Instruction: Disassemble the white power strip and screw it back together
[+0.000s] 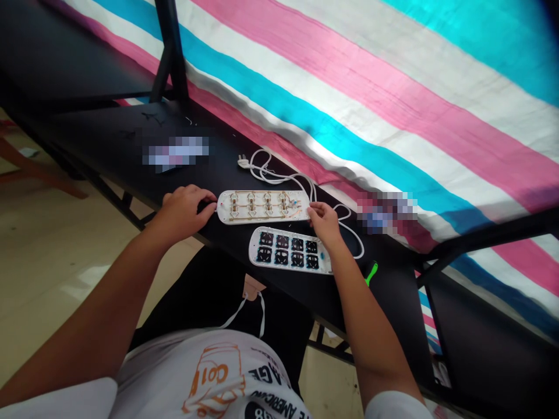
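The opened base of a power strip (262, 216) lies across the black table, its metal contact strips and wires facing up. My left hand (187, 210) pinches its left end between thumb and fingers. At the other end, near the cord's exit, my right hand (324, 221) is closed on the right edge. Just below sits the power strip's cover (271, 256), inside up, with two rows of black socket inserts; my right forearm hides its right end. A white power cord (293, 176) with a plug (243, 162) loops behind the base.
A bright green tool handle (371, 273) rests right of my forearm. Toward the back left lies a blurred-out object (174, 154) on the black table (105, 145). Striped sheeting (327, 75) hangs behind, and black frame bars (172, 52) rise at the table's far edge.
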The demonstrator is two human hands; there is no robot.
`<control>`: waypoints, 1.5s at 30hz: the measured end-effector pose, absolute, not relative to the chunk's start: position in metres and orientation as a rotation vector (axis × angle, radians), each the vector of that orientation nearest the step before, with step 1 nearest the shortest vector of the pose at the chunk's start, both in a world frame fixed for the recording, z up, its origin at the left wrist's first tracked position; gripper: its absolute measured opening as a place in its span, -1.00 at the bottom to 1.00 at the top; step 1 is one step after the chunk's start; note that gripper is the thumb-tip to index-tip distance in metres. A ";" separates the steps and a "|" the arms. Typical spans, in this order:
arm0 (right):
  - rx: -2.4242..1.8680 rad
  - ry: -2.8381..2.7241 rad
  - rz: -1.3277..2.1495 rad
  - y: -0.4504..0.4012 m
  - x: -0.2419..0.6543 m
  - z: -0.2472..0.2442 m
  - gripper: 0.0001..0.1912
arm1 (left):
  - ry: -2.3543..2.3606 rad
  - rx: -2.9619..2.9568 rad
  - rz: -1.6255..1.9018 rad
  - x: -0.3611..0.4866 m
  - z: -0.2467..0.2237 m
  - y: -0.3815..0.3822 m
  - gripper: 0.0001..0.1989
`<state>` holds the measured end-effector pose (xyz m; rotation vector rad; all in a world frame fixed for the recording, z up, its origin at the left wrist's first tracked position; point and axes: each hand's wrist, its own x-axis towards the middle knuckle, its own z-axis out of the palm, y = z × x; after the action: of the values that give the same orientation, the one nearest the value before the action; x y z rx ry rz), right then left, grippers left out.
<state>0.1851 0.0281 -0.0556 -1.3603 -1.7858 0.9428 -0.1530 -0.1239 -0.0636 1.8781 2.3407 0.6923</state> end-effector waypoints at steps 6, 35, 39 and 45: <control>-1.260 -1.710 0.985 0.030 0.187 -0.053 -0.57 | 2.300 1.880 0.652 -0.148 -0.061 -0.124 -0.57; -1.145 -1.708 1.304 0.024 0.239 -0.010 -0.76 | 1.783 1.881 1.157 -0.115 -0.049 -0.130 -0.76; -1.167 -1.796 1.360 0.020 0.243 -0.006 -0.78 | 1.764 1.943 1.147 -0.115 -0.054 -0.131 -0.76; -1.181 -1.783 1.429 0.023 0.248 -0.005 -0.83 | 1.787 1.967 1.155 -0.117 -0.060 -0.134 -0.74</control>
<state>0.2480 0.0235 -0.0049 -1.1811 -1.7832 1.4293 -0.1172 -0.1344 -0.0602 1.9671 1.7866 1.1551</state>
